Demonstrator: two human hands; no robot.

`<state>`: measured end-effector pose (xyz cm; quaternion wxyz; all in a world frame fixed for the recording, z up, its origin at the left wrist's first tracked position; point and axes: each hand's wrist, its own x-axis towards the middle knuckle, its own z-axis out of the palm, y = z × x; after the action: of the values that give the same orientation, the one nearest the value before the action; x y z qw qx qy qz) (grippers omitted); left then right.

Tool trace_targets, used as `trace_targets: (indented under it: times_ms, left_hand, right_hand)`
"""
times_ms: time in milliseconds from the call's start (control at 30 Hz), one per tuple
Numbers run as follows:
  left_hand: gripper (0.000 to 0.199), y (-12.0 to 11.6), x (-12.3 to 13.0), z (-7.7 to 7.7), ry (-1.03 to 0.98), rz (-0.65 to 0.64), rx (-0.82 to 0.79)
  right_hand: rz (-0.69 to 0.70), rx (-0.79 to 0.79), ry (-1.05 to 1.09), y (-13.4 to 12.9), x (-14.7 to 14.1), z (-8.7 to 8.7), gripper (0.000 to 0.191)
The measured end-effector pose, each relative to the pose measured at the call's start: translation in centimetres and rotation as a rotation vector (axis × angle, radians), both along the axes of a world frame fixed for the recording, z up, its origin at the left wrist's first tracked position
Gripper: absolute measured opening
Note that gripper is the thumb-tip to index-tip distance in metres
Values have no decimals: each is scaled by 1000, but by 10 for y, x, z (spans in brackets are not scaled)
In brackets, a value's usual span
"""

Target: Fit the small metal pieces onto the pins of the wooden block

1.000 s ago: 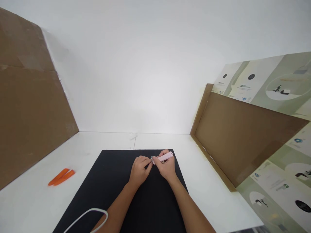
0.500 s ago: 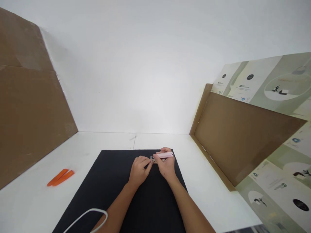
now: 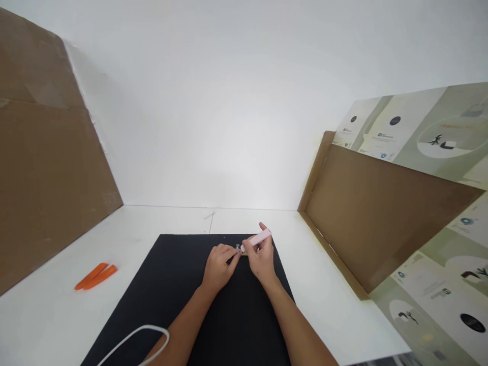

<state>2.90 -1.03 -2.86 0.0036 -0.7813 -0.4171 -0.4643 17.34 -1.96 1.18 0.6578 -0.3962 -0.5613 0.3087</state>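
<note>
Near the far edge of the black mat (image 3: pixel 183 274), my right hand (image 3: pixel 261 262) grips a pale pink stick-shaped tool (image 3: pixel 257 239). The tool slants, its lower end pointing down and left toward a small brownish piece (image 3: pixel 244 253) between my hands. My left hand (image 3: pixel 219 264) is closed, thumb and index finger pinched at the left end of that piece. A tiny shiny greyish part (image 3: pixel 237 246) shows just beyond those fingertips. My fingers hide most of the small piece, so its kind is unclear.
Two orange strips (image 3: pixel 95 277) lie on the white table (image 3: pixel 137 239) to the left. A white cable (image 3: pixel 148 327) loops over my left forearm. Cardboard panels stand at the left (image 3: pixel 46 178) and right (image 3: pixel 381 203), with a white wall (image 3: pixel 213 112) behind.
The pink tool has tilted from nearly level to a steeper slant, its outer end now higher. A finger of my right hand has lifted away. My left hand has stayed in place.
</note>
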Motion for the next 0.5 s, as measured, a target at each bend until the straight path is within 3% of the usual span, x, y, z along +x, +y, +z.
trace_targets:
  times_ms: [167, 367, 500]
  left_hand:
    - [20, 0, 0, 1, 6, -2, -11]
    - [19, 0, 0, 1, 14, -2, -15]
    - [20, 1, 0, 0, 5, 0, -10]
  right_hand:
    - [26, -30, -7, -1, -2, 0, 66]
    - [53, -28, -2, -1, -5, -4, 36]
    - [-27, -14, -27, 0, -2, -3, 29]
